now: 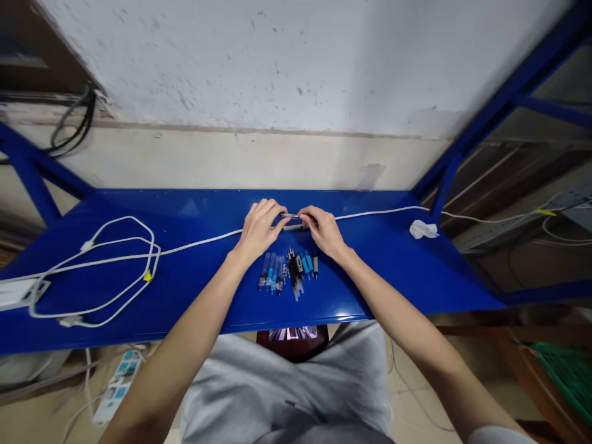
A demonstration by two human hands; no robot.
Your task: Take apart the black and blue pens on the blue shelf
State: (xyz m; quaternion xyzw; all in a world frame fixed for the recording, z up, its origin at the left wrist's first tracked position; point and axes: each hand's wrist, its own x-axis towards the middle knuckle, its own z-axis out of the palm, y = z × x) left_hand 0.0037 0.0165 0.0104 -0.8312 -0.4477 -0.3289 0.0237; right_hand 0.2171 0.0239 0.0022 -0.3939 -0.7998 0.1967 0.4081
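Above the middle of the blue table, my left hand [262, 229] and my right hand [324, 230] pinch opposite ends of a slim, shiny pen [290, 216]. Its ends are hidden by my fingers. Just under it shows a pale grey, pen-like piece [293, 227], partly covered by my hands. Nearer to me, pen parts lie in a row. Clear barrels [266, 270], some with blue inside, are on the left. Thin refills [296, 280] stretch toward me in the middle. Blue and dark grips or pen halves [307, 264] sit to the right, with tiny pieces between the groups.
A white cable [203, 241] runs across the blue table [383, 271] behind my hands and forms loops on the left. A white power strip [23, 291] lies at the left edge. Crumpled tissue [423, 229] is at the right. Blue frame posts [446, 185] and a wall bound the table.
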